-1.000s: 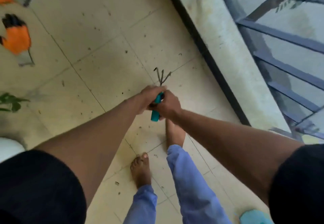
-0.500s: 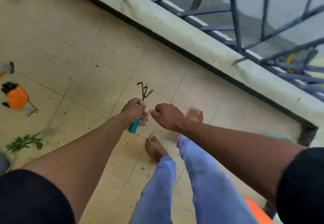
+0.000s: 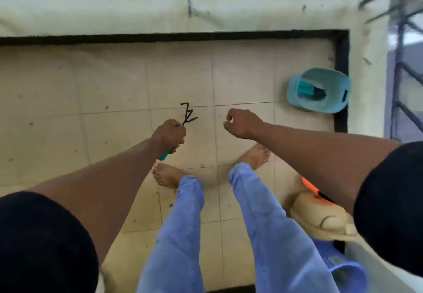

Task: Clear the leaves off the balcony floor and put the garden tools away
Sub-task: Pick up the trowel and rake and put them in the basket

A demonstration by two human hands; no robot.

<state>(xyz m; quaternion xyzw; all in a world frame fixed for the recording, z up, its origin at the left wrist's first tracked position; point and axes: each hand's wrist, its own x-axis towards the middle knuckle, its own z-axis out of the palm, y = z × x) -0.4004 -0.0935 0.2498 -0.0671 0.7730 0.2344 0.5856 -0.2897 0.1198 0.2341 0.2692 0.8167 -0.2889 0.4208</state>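
Note:
My left hand [image 3: 169, 135] grips a small hand rake [image 3: 188, 114] by its teal handle, the black prongs pointing up and away over the tiled balcony floor [image 3: 114, 91]. My right hand [image 3: 243, 123] hangs to the right of it with fingers curled, holding nothing. A teal basket [image 3: 320, 107] stands in the far right corner of the floor, with a teal-handled tool [image 3: 309, 90] lying inside it. Only small dark specks show on the tiles.
A low concrete parapet [image 3: 160, 11] with metal railing runs along the far side and the right. My bare feet [image 3: 168, 176] stand mid-floor. At lower right are a beige object with an orange tool [image 3: 309, 186] on it and a blue plastic stool [image 3: 343, 269].
My right hand let go of the rake and moved right, now apart from it. My view swung right: the orange gloves and leaves left the frame, and the teal basket in the corner appeared.

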